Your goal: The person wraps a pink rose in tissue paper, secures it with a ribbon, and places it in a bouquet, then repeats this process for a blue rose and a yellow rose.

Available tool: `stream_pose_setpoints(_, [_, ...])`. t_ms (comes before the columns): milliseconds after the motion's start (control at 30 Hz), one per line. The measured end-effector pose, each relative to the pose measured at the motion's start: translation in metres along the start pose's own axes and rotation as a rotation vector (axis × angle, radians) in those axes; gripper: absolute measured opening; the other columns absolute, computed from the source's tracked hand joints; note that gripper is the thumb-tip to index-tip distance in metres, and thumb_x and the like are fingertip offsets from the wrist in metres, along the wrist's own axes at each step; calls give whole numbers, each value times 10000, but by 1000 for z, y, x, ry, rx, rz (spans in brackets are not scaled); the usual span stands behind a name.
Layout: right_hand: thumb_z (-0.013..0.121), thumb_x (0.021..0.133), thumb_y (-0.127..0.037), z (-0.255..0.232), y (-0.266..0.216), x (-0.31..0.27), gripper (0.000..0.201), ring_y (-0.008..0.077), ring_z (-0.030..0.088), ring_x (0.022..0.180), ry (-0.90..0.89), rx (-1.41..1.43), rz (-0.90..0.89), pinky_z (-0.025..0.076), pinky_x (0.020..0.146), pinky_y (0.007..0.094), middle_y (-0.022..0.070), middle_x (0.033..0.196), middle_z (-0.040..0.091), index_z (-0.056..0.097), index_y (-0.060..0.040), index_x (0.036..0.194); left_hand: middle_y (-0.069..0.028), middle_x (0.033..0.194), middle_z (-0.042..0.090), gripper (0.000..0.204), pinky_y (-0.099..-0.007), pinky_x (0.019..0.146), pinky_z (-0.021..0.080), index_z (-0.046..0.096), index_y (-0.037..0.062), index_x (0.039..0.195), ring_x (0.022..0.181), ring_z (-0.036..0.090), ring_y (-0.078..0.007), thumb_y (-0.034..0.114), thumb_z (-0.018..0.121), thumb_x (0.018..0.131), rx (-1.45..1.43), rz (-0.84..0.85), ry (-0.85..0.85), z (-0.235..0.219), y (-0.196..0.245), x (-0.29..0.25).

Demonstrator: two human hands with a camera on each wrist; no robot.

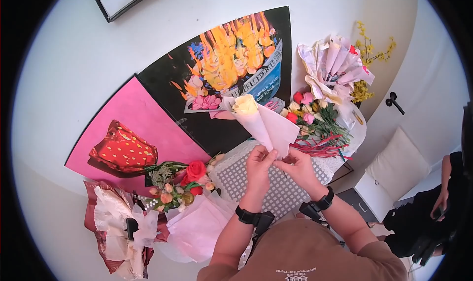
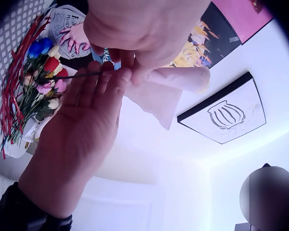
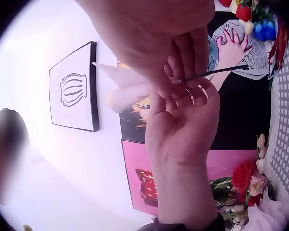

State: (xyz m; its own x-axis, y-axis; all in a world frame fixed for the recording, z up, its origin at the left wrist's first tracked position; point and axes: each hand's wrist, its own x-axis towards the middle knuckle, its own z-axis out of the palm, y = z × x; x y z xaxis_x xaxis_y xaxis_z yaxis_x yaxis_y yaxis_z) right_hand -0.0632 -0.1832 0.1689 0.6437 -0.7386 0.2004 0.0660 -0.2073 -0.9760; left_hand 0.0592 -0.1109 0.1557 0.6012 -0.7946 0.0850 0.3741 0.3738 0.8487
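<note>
A cream rose (image 1: 245,104) stands in a cone of pale pink paper (image 1: 276,128), held upright before the person. At the cone's narrow base, the left hand (image 1: 258,171) and the right hand (image 1: 299,169) pinch the gathered paper, thumbs close together. The left wrist view shows the left hand (image 2: 139,29) from behind and the right hand (image 2: 84,120) palm up, fingertips at the paper. A dark thin stem (image 3: 216,71) sticks out past the fingers in the right wrist view. The hands partly cover the gathered base.
Loose flowers (image 1: 308,111) and red ribbons (image 1: 327,145) lie on the patterned table (image 1: 256,182). A wrapped bouquet (image 1: 335,69) stands behind them. More flowers (image 1: 189,180) and wrapping paper (image 1: 197,227) are at left. Another person (image 1: 423,217) is at right.
</note>
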Motion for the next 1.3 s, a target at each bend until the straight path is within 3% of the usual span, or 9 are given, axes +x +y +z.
stream_pose_setpoints(100, [786,833,-105,2,1,-3,156,82,634,732,31,-111,54,495,645,257,36,793,698,699,1,907,2,918,636,100,-247,756,454,631,47,976,866,575,-84,70,701,910,22,24,40,-1,-1,-5])
stream_pose_setpoints(233, [759,862,-102,3,5,-4,133,80,634,710,8,-54,44,501,643,249,36,767,702,707,18,886,-16,952,652,142,-260,761,471,640,22,1030,877,587,-96,78,698,913,20,-76,5,-2,9,-9])
stream_pose_setpoints(300, [734,888,-85,2,4,-3,125,84,643,737,-63,103,65,511,669,245,42,814,711,709,28,935,-23,969,658,163,-263,773,478,643,13,1052,888,595,-103,79,696,912,4,-115,-27,-9,12,-9])
stream_pose_setpoints(467, [709,912,-71,-5,-3,-2,130,94,654,787,-211,257,100,523,713,248,48,867,715,700,35,986,-78,984,685,220,-317,781,518,631,-34,1115,867,636,-152,93,659,938,-16,-199,-206,-26,25,-9])
stream_pose_setpoints(667, [706,918,-74,-7,2,-6,127,106,664,799,-268,276,124,531,722,260,58,874,719,705,34,985,-97,974,692,227,-344,747,544,654,-48,1126,847,649,-172,87,651,943,22,-182,-291,-33,24,-11])
stream_pose_setpoints(1100, [687,933,-89,-3,4,-10,148,110,671,827,-369,320,191,533,745,257,66,902,731,714,25,1024,-83,1008,682,194,-353,736,545,656,-9,1113,851,641,-176,102,651,954,-89,-234,-314,-40,22,-20])
stream_pose_setpoints(1133, [687,933,-89,-4,3,-10,148,110,671,827,-373,320,192,533,745,257,66,902,731,714,25,1024,-74,995,684,219,-321,738,532,659,-19,1135,827,639,-156,87,658,943,-104,-237,-313,-43,22,-21])
stream_pose_setpoints(1233, [719,910,-108,-15,-14,-3,248,117,674,895,-484,210,175,536,787,272,65,971,727,681,27,1114,-72,1010,690,238,-302,775,522,660,-18,1151,853,643,-145,73,667,932,-68,-208,-269,-47,20,-24])
stream_pose_setpoints(1300, [741,889,-137,-31,-40,10,366,123,666,971,-458,130,44,529,830,279,57,1041,714,638,18,1204,-79,1039,693,230,-316,810,525,659,-6,1146,903,649,-154,76,668,931,-19,-178,-222,-51,21,-28])
